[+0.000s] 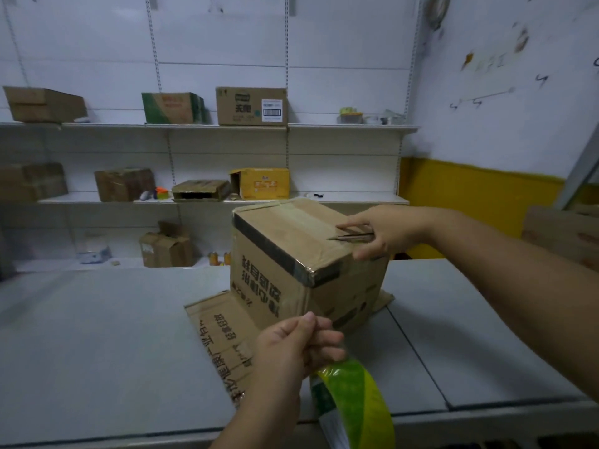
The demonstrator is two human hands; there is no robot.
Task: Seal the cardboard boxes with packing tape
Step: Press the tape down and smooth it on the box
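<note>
While the left hand point(293, 348) grips the tape roll point(355, 403) before the box point(291, 254), the right hand point(381, 231) holds scissors point(351, 236) flat along its top.

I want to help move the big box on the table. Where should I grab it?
Hold the cardboard box low on two opposite side walls, with flat palms, coming in from its left and right. It stands upright, its top is taped shut and no handles show, so nothing up there gives a hold. The right hand is on the lid with what look like scissors, so stay clear of it.
</note>
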